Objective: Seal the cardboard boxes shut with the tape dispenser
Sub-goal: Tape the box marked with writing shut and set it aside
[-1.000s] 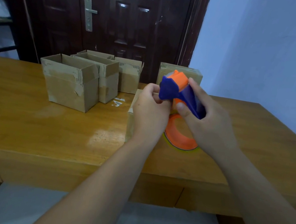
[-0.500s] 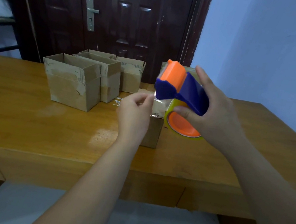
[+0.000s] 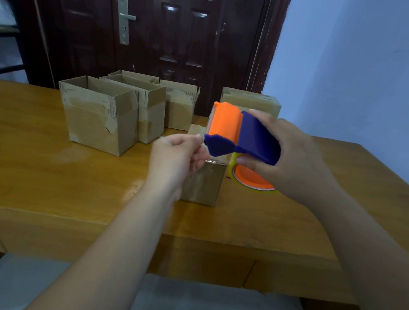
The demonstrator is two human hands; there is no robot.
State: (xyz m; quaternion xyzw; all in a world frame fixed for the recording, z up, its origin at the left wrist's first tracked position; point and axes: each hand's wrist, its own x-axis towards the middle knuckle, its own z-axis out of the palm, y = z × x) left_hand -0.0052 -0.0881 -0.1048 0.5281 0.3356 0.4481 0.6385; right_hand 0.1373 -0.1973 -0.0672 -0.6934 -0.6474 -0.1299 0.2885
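- The blue-and-orange plastic tape dispenser is held up over the small brown cardboard box standing mid-table.
- The right hand wraps round its blue handle, thumb underneath by the orange-cored tape roll.
- The left hand is curled tight, fingertips pinched together at the dispenser's blue nose; what they pinch I cannot tell.
- Open-topped cardboard boxes cluster back left on the wooden table, contents not showing.
- A closed cardboard box sits at the far edge.
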